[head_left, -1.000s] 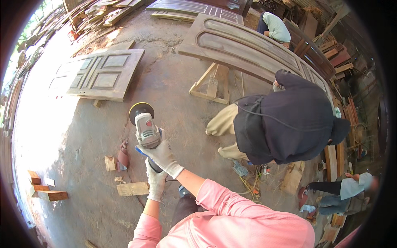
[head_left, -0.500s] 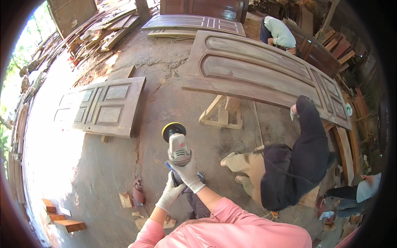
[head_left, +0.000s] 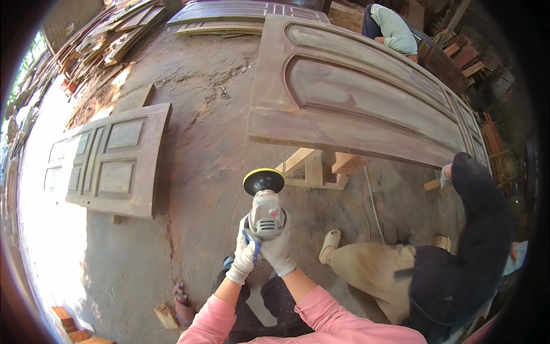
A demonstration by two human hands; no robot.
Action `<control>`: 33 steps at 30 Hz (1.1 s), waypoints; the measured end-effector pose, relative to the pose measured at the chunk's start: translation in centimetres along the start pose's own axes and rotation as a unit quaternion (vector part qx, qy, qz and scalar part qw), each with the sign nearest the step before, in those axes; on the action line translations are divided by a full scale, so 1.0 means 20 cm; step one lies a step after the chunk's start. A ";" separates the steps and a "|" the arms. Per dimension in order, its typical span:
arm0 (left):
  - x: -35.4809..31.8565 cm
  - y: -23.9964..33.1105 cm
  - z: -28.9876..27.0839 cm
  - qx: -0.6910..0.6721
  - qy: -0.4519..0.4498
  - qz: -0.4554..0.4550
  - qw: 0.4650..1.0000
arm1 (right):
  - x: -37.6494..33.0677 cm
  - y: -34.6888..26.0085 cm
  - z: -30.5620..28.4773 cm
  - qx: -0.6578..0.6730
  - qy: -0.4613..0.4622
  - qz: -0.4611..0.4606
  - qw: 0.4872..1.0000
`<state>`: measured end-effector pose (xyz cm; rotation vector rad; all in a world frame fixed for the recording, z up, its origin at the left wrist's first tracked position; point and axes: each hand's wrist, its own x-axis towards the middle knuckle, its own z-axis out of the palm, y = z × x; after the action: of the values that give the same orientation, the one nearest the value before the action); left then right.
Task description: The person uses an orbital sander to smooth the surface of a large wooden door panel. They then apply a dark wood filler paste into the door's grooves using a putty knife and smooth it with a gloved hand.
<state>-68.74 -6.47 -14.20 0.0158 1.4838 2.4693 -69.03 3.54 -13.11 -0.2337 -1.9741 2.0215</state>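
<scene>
White-gloved left hand (head_left: 245,256) and right hand (head_left: 279,252) clamp grey-bodied disc sander (head_left: 266,219), grip details unclear; best hold round black pad (head_left: 264,182) beyond fingers.

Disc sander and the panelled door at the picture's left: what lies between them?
In the head view, the stretch between the disc sander and the panelled door shows stained concrete floor.

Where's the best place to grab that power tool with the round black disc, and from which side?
Probably by the body of the power tool, two-handed, coming from the near side. Its narrower body points back that way, while the broad black disc sits at the far end. The gloved left hand and right hand hold it behind the disc, hiding its rear.
</scene>
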 end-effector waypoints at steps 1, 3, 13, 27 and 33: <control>0.08 -0.08 -0.05 -0.016 -0.025 0.018 0.999 | 0.05 0.12 0.01 -0.008 -0.003 -0.016 1.000; 0.26 -0.24 -0.15 -0.035 -0.045 0.041 0.998 | 0.15 0.35 0.01 -0.025 -0.007 -0.048 0.999; 0.75 -0.51 -0.20 -0.045 -0.099 0.142 0.984 | 0.53 0.64 -0.04 -0.165 0.057 -0.282 0.943; 1.02 -0.58 -0.24 -0.068 -0.112 0.255 0.958 | 0.69 0.54 0.08 -0.159 0.075 -0.314 0.933; 1.08 -0.63 -0.20 -0.097 -0.127 0.229 0.960 | 0.71 0.55 0.05 -0.164 0.095 -0.326 0.926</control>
<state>-87.45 0.60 -29.61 0.6845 1.2289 2.8199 -83.95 7.12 -22.74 0.1424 -1.9155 1.2065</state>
